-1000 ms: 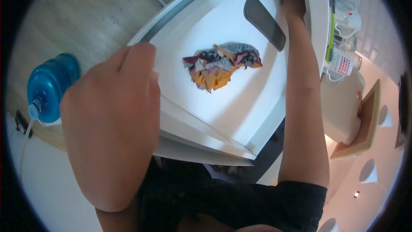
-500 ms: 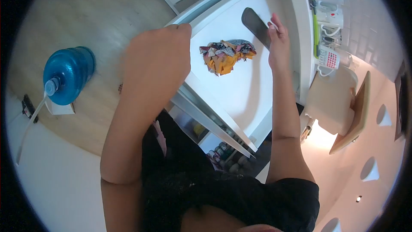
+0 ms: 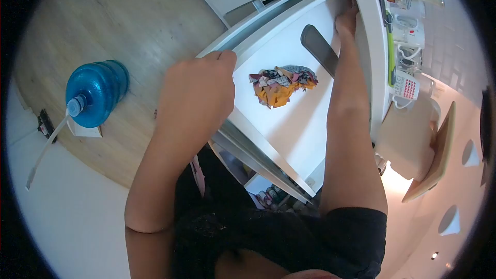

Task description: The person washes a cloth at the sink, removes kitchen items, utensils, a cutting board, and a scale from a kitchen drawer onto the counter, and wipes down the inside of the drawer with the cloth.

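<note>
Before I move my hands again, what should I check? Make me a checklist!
1. Open white drawer pulled out: ok.
2. Crumpled orange, pink and grey scraps inside it: ok.
3. Left hand clear of the drawer's edge: not ok, it's at the edge.
4. Right hand holding nothing: cannot tell.
5. Flat, dark, round-ended object fully in sight: not ok, the right forearm hides part.
6. Big blue see-through bottle outside the drawer: ok.

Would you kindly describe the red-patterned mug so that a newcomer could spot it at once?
Find the open white drawer, then the white counter edge to its right in the picture. Along it, mugs and glasses stand beside a bright green item; the mug is lowest in that row. Its lettering and block of small red marks set it apart from its plainer neighbours.
</note>
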A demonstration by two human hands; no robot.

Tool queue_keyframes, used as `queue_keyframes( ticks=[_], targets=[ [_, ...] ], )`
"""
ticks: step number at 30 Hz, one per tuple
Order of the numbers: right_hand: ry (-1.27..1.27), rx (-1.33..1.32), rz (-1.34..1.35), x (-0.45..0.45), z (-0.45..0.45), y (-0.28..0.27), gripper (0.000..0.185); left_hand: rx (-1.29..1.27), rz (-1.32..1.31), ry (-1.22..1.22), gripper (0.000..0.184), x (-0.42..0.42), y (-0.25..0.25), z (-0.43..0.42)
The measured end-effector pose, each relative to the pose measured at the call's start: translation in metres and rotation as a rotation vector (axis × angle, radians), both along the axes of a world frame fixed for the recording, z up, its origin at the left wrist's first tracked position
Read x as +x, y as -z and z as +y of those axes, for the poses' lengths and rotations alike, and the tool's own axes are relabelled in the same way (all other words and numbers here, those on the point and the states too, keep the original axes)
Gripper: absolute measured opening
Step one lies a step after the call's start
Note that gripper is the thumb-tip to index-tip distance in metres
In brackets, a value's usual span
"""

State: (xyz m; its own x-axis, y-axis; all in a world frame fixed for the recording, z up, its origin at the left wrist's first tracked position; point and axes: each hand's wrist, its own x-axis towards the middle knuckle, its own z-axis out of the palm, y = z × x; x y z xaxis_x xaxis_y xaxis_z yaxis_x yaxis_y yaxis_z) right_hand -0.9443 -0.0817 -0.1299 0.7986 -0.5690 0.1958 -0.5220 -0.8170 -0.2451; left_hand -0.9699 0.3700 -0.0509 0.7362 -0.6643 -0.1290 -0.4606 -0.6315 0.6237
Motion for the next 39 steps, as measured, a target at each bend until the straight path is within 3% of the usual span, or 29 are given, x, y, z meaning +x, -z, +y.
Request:
queue_keyframes(
  ticks=[1,3,5,7,11,16,22,24,26,27,28,29,30,31,33,35,39],
  targets=[
    [0.001,0.003,0.004,0.004,-0.019,0.009,0.075,-0.007,-0.007,-0.008,0.009,0.000,0.000,0.000],
    [-0.191,-0.301,0.077,0.008,-0.061,0.031,0.049,-0.012,-0.011,-0.014,0.008,0.000,0.000,-0.001],
    [-0.220,-0.266,-0.004,0.022,-0.010,0.003,0.046,0.011,-0.016,-0.010,0.007,0.000,-0.001,-0.001],
    [-0.253,-0.223,-0.090,0.032,0.000,-0.002,0.043,0.011,-0.009,-0.013,0.007,0.000,-0.003,-0.002],
    [-0.283,-0.450,0.175,0.034,-0.016,-0.004,0.048,-0.023,-0.024,-0.016,0.010,0.000,-0.005,-0.002],
    [-0.262,-0.452,0.226,0.037,-0.014,-0.010,0.049,-0.045,-0.003,-0.043,0.014,-0.002,-0.002,-0.001],
    [-0.286,-0.446,0.195,0.016,-0.016,0.001,0.043,-0.009,0.074,-0.054,0.022,-0.001,-0.004,0.000],
    [-0.414,-0.639,-0.057,-0.021,-0.025,0.016,0.036,-0.014,0.064,-0.062,0.023,-0.002,0.000,0.001],
    [0.065,0.433,-0.167,-0.061,0.072,-0.017,0.032,-0.017,0.014,-0.041,0.022,-0.004,0.004,0.001],
    [-0.110,0.480,-0.293,-0.085,0.090,-0.009,0.032,-0.024,0.016,-0.046,0.021,-0.006,0.008,0.001],
    [0.066,1.024,-0.578,-0.091,0.147,-0.045,0.035,-0.027,0.007,-0.051,0.020,-0.005,0.012,0.000],
    [0.045,1.050,-0.604,-0.089,0.184,-0.088,0.035,0.004,0.010,-0.045,0.019,-0.003,0.004,0.005],
    [-0.045,1.253,-0.552,-0.087,0.206,-0.120,0.035,0.027,0.026,-0.034,0.019,-0.002,0.005,-0.002],
    [-0.144,1.449,-0.490,-0.082,0.224,-0.141,0.037,0.029,0.017,-0.041,0.018,-0.003,0.005,-0.004],
    [-0.155,1.529,-0.389,-0.062,0.258,-0.164,0.037,0.014,0.027,-0.067,0.019,-0.005,0.004,-0.004],
    [-0.178,1.620,-0.263,-0.042,0.291,-0.168,0.037,-0.016,0.035,-0.063,0.019,-0.005,0.003,0.000],
    [-0.329,1.562,-0.109,-0.005,0.345,-0.146,0.043,-0.004,0.013,-0.065,0.019,-0.004,0.004,0.001]
  ],
)
